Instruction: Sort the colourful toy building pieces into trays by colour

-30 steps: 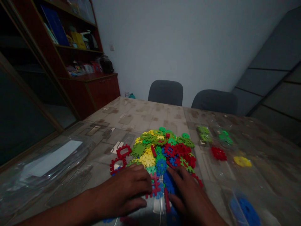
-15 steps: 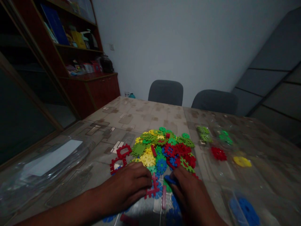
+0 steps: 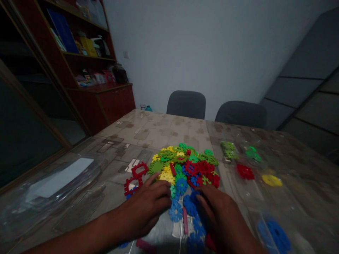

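A heap of coloured plastic interlocking pieces (image 3: 182,165), green, yellow, red and blue, lies on the table (image 3: 164,130) in front of me. My left hand (image 3: 148,208) rests palm down at the heap's near left edge, fingers curled onto the pieces, index finger stretched toward a yellow piece. My right hand (image 3: 219,215) lies palm down at the near right edge, its fingers pressed on blue gear-shaped pieces (image 3: 189,204). Another blue gear (image 3: 175,212) lies between the hands. What lies under either palm is hidden.
Sorted small groups sit to the right: light green (image 3: 229,150), green (image 3: 253,154), red (image 3: 245,171), yellow (image 3: 271,180), blue (image 3: 275,234). A clear plastic lid (image 3: 55,183) lies at the left. Two grey chairs (image 3: 186,104) stand behind the table, a wooden cabinet (image 3: 100,95) at the left.
Both hands have slid forward over the near pieces. The red cross piece between them is gone from sight and blue gears now show there. My left index finger has stretched out.
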`<state>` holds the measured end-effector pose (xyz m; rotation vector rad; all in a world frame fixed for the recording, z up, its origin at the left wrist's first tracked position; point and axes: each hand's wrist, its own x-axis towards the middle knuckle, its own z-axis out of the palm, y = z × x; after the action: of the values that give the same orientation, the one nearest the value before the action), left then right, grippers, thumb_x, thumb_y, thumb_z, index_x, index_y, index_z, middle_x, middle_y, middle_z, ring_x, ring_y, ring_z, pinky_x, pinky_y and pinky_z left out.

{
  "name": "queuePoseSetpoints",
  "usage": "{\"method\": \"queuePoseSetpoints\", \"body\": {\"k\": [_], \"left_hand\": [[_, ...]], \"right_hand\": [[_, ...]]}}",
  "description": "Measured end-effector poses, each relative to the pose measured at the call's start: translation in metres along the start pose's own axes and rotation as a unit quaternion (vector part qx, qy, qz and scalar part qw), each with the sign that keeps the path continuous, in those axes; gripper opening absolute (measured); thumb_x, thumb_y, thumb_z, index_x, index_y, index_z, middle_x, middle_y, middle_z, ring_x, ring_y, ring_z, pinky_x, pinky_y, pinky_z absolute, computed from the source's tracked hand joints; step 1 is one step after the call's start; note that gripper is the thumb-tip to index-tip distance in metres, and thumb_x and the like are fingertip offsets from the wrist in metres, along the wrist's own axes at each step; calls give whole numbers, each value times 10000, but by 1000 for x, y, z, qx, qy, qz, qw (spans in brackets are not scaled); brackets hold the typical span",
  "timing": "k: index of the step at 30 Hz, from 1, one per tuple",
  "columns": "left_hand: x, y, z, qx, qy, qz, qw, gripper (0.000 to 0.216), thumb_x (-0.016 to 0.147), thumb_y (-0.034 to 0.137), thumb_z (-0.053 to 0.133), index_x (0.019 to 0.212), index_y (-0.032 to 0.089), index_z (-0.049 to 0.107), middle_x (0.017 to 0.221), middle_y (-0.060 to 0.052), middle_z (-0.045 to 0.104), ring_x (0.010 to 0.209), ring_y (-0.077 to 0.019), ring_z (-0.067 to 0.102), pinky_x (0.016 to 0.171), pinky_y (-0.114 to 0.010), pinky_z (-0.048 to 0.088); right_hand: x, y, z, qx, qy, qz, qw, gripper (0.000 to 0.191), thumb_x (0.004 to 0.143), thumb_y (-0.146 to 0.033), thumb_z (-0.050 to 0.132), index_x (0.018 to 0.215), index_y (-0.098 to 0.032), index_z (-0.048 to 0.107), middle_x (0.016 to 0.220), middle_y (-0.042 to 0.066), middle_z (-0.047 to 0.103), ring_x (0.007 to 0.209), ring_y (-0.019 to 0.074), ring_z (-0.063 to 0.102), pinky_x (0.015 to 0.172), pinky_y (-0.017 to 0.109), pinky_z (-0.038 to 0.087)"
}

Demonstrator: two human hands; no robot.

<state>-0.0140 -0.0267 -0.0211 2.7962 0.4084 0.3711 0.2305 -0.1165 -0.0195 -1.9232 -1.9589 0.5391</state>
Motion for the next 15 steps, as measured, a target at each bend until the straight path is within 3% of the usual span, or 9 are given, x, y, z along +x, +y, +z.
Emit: {"method": "queuePoseSetpoints", "body": {"k": [4,7,15], "left_hand": [[3,-1,8,4,-2,-15,1000,310,952,162,564,1255,211,605,1371,-123,618,1354,-323,491,1214,-613,234],[5,-3,18,25,-52,-14,998,476,931,228,667,1390,206,541,1595,-145,425,1488,-395,313,1201,-702,174],[5,-3,26,5,-79,-44,996,547,903,184,680,1428,218,531,1656,-130,323,1541,-411,176,1189,-742,132]], "right_hand": [[0,-2,2,5,-70,13,997,253,961,-155,536,1133,-190,717,1192,123,742,1083,270,702,936,388,516],[0,-2,7,-3,-106,30,994,415,912,-148,596,1323,-172,651,1362,153,670,1222,299,646,1009,414,488],[2,-6,4,13,-99,45,994,603,859,-125,645,1453,-161,549,1450,169,603,1300,298,596,1055,390,450]]}}
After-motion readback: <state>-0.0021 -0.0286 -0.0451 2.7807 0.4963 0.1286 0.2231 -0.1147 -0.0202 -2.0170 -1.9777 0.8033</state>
